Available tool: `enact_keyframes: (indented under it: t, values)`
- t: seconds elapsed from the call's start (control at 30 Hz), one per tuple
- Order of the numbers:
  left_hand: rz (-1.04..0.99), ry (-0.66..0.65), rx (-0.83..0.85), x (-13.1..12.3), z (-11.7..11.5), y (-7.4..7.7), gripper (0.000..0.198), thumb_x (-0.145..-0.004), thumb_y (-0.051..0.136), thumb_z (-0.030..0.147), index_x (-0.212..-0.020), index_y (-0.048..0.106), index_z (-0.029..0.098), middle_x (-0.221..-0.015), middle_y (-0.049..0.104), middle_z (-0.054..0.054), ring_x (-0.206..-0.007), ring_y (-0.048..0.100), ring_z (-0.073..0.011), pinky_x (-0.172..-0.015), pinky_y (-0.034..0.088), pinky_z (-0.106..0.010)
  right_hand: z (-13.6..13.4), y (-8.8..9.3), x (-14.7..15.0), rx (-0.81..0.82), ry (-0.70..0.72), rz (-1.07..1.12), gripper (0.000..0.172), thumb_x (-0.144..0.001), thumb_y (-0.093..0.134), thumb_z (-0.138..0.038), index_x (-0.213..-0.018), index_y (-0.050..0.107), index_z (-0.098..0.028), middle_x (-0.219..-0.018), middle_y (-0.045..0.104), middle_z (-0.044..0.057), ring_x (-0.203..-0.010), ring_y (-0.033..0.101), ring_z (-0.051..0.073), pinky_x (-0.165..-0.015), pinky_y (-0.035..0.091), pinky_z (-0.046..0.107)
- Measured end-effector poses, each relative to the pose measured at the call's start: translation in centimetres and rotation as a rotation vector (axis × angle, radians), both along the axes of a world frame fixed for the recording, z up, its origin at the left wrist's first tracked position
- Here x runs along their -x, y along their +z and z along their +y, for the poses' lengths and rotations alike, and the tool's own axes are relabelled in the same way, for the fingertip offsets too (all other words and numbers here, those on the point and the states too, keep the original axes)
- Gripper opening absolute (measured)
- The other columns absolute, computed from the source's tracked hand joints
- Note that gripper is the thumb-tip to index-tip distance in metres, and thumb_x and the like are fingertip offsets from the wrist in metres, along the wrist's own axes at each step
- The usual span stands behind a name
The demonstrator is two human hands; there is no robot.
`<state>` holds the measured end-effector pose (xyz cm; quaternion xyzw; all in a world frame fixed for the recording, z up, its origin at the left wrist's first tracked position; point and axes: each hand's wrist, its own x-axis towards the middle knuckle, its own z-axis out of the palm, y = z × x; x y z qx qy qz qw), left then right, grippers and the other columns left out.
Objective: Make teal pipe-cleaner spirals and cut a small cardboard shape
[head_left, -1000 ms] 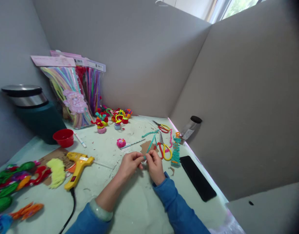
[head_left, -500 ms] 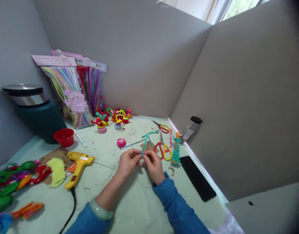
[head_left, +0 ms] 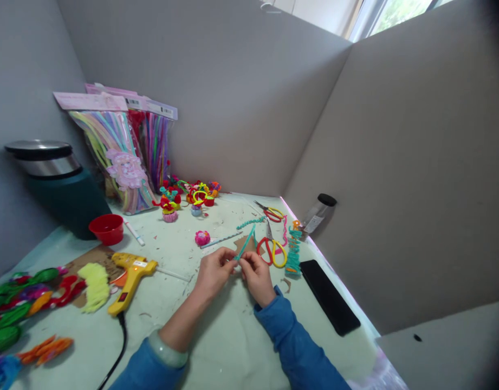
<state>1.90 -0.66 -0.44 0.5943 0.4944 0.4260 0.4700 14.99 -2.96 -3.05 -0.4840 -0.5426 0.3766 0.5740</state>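
Between my fingertips is a teal pipe cleaner [head_left: 246,245], its free length slanting up and away to the right. My left hand [head_left: 214,271] pinches its near end from the left. Close against it, my right hand [head_left: 257,277] pinches the same end with thumb and forefinger; the tip itself is covered by the fingers. Just beyond lies a piece of brown cardboard [head_left: 242,244]. Red-and-yellow scissors [head_left: 272,250] rest right of my right hand, and a teal wrapped pipe-cleaner piece [head_left: 293,254] lies beside them.
A yellow glue gun [head_left: 132,276] with a cord lies left of my hands. A black phone [head_left: 330,297] is at the right edge. Further back stand a red cup [head_left: 107,229], a dark tumbler [head_left: 66,189] and bagged pipe cleaners [head_left: 119,157]. A second pair of scissors [head_left: 272,212] lies behind.
The free length of the teal pipe cleaner has tipped to the right and lower. Both hands stay in nearly the same place, still pinching it.
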Motion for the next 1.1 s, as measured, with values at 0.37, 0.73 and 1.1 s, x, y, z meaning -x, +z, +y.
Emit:
enact_keyframes:
  t: [0.37,0.73,1.1]
  values:
    - [0.212,-0.018,-0.151,0.3,-0.6,0.6,0.021,-0.073,0.052,0.028,-0.078,0.069,0.017,-0.059,0.065,-0.001,-0.05,0.057,-0.0121,-0.053,0.041,-0.022,-0.2,0.6,0.1,0.025,-0.006,0.032,0.016,-0.08,0.056,-0.033,-0.082,0.052,-0.018,-0.063,0.049,-0.004,-0.048,0.041,0.008,-0.044,0.033,0.02]
    - [0.212,-0.075,-0.131,0.1,-0.6,0.4,0.021,-0.072,0.055,0.03,-0.078,0.07,0.016,-0.061,0.066,-0.003,-0.05,0.055,-0.0134,-0.052,0.037,-0.023,-0.2,0.8,0.2,0.052,0.017,0.138,0.02,-0.077,0.06,-0.036,-0.078,0.052,-0.018,-0.061,0.044,-0.005,-0.047,0.039,0.008,-0.044,0.032,0.02]
    - [0.378,-0.06,-0.339,0.0,-1.3,1.2,0.019,-0.077,0.05,0.024,-0.069,0.067,0.018,-0.064,0.065,-0.003,-0.058,0.054,-0.0134,-0.058,0.034,-0.023,-0.4,0.8,0.5,0.046,-0.009,0.139,0.021,-0.078,0.059,-0.037,-0.075,0.048,-0.019,-0.057,0.041,-0.007,-0.047,0.037,0.008,-0.044,0.03,0.02]
